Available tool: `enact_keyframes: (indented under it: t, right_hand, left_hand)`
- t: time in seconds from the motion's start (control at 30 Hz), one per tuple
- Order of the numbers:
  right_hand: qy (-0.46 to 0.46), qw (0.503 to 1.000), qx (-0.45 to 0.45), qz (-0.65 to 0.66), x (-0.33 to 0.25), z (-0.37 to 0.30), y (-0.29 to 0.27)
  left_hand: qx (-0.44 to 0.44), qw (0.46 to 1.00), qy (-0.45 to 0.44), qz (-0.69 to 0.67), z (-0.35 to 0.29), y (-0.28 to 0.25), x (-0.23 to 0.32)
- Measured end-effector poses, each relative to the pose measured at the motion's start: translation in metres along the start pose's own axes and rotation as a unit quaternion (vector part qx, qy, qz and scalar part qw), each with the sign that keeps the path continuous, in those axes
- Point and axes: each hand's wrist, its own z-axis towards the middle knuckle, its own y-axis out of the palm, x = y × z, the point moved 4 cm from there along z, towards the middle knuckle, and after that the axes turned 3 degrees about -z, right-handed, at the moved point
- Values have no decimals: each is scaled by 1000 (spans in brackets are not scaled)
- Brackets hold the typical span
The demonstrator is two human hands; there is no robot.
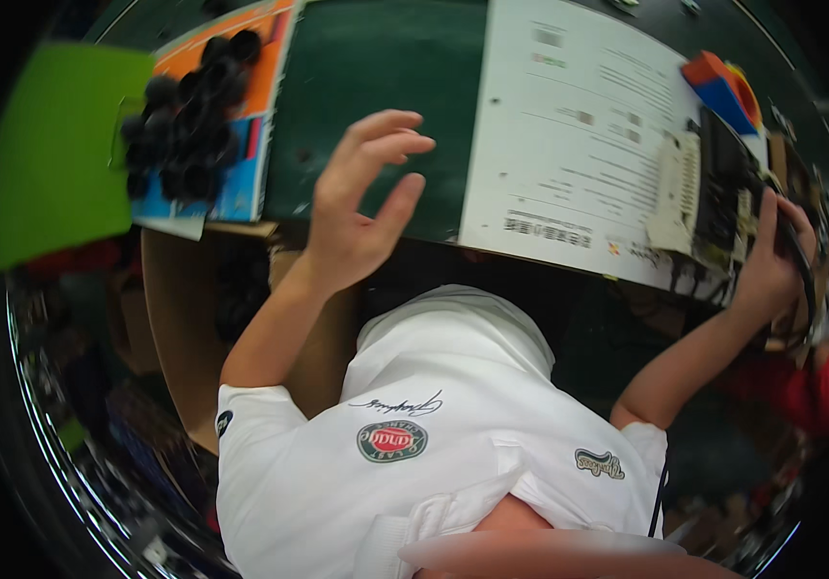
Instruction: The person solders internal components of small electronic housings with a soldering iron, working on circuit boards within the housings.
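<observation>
My left hand hovers over the dark green work surface, fingers apart and slightly curled, holding nothing. To its left, a pile of black short tubular pieces lies on an orange and blue printed sheet. At the far right, my right hand is beside a dark device with a pale ribbed part. Its thumb and fingers close about a black cable that curves down past the hand; the exact grip is partly hidden.
A large white printed sheet lies right of the middle. An orange and blue roll-shaped thing stands behind the device. A bright green panel is at far left. Below the table's front edge is a brown cardboard box.
</observation>
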Motion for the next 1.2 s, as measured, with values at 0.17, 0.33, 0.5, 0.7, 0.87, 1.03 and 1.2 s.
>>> enact_keyframes:
  t: [0.17, 0.33, 0.5, 0.7, 0.87, 1.03, 1.2]
  right_hand:
    - [66, 997, 28, -30, 10, -5, 23]
    - [105, 973, 55, 198, 38, -23, 27]
    - [127, 961, 130, 208, 10, -57, 29]
    - [125, 917, -12, 378, -74, -118, 43]
    - [28, 789, -346, 507, -200, -176, 82]
    - [-182, 653, -557, 480, -331, -215, 110]
    - [-241, 523, -678, 456, -457, -268, 151]
  left_hand:
    - [101, 990, -93, 16, -103, -37, 19]
    - [344, 899, -271, -5, -229, -106, -1]
    - [537, 768, -348, -36, -361, -154, -28]
    - [522, 685, -490, -132, -441, -166, -82]
    - [284, 791, -523, 143, -445, -186, -121]
    - [334, 807, -449, 187, -416, -229, -179]
    - [324, 838, -347, 270, -393, -286, -277]
